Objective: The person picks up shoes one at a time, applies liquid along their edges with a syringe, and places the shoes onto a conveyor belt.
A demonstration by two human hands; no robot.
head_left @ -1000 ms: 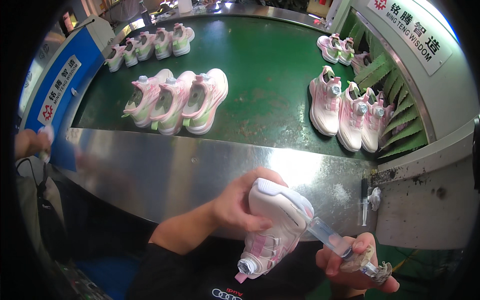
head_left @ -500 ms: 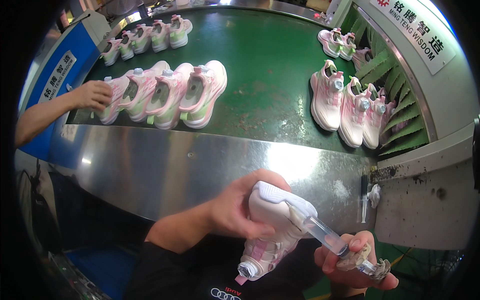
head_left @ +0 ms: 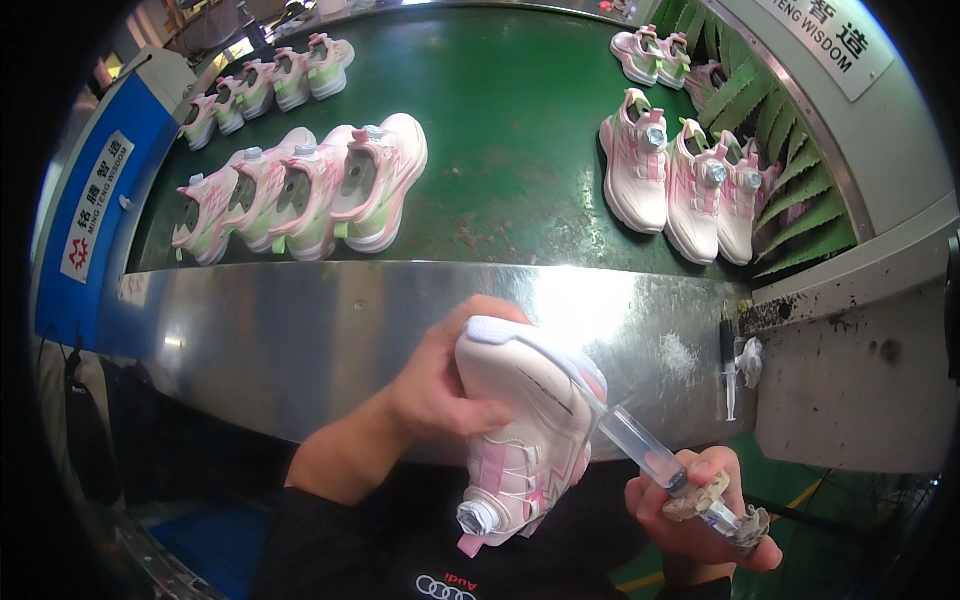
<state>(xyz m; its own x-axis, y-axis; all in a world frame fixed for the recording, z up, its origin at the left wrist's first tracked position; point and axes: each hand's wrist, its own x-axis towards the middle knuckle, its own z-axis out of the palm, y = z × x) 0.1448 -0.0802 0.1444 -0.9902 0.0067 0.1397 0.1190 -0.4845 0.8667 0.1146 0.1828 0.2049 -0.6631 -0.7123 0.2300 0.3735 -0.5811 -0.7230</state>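
- Left hand [head_left: 440, 385] grips a pink-and-white shoe [head_left: 525, 425] by its sole side, held tilted in front of the steel ledge [head_left: 300, 330].
- Right hand [head_left: 700, 510] is clenched around a clear syringe [head_left: 650, 455], tip touching the shoe's edge; its contents are unclear.
- The green conveyor belt [head_left: 500, 130] carries 4 shoes [head_left: 300, 190] left and 3 shoes [head_left: 685, 170] right.

A green conveyor belt [head_left: 510, 150] carries groups of pink sneakers [head_left: 310, 190] lying on it
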